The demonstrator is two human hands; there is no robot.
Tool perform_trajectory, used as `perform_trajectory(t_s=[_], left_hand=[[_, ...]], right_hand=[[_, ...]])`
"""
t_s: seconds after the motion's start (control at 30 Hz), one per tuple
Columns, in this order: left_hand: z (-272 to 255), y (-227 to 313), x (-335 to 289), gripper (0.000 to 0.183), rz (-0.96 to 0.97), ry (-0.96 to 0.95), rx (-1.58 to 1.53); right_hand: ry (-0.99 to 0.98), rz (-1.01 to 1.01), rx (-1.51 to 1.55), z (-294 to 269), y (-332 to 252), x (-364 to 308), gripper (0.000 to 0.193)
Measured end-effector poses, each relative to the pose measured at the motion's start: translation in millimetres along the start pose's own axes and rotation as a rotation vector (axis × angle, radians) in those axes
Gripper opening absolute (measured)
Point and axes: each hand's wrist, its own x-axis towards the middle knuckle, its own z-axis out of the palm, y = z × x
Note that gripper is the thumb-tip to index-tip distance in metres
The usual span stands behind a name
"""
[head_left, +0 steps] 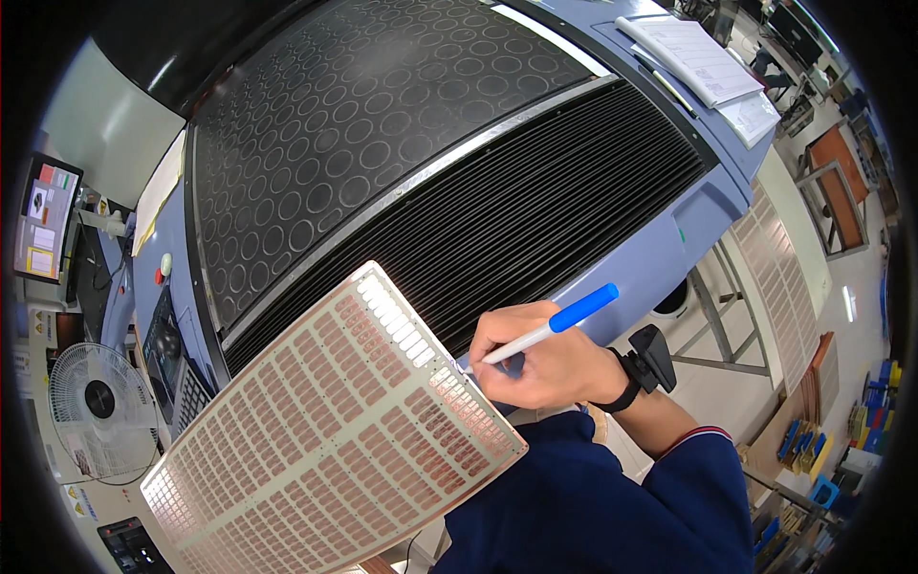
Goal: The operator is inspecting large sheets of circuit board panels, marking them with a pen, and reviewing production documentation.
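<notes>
My right hand [550, 368] is closed round a white marker pen [529, 339] with a blue cap on its upper end. The pen slants down to the left, its tip at the right edge of a large printed circuit board panel [356, 448]. Rows of copper patterns cover this thin, pale green panel, and a row of bright white slots lies near its far corner. It tilts across the front of the machine. The fingers rest by the panel's edge, so I cannot tell whether the tip touches it. My left hand is out of view.
Beyond the panel lies a machine bed with a black circle-patterned mat [354, 124] and a ribbed black strip [535, 201]. Papers [693, 62] sit on its far right corner. Left are a fan [98, 400], a keyboard [191, 397] and a monitor [46, 218]. Another panel [770, 258] stands right.
</notes>
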Motion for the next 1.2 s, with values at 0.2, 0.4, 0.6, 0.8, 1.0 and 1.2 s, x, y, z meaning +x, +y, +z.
perform_trajectory(t_s=[0.2,0.4,0.6,0.8,1.0,1.2], left_hand=[[-47.6,-3.2,-2.1,0.056,0.091,0.127,0.083],[-201.9,-10.3,-32.7,0.055,0.266,0.450,0.334],[-334.3,-10.9,-97.7,0.050,-0.092,0.519,0.985],[-367.6,-78.4,-182.6,0.056,-1.209,-0.078,1.960],[-415.1,-154.5,-165.0,0.047,-1.220,-0.555,1.845],[-357.1,-159.3,-139.4,0.033,-0.768,-1.062,1.875]], right_hand=[[0.024,0.055,0.066,-1.8,-3.4,-0.3,0.006],[0.197,0.030,0.181,1.0,16.9,-13.1,0.008],[0.222,-0.017,0.165,-3.8,20.4,-22.0,0.012],[0.212,-0.041,0.139,1.5,26.3,-15.5,0.021],[0.177,-0.022,0.038,-3.8,28.4,-15.5,0.022],[0.156,-0.026,-0.049,2.3,17.9,-23.1,0.019]])
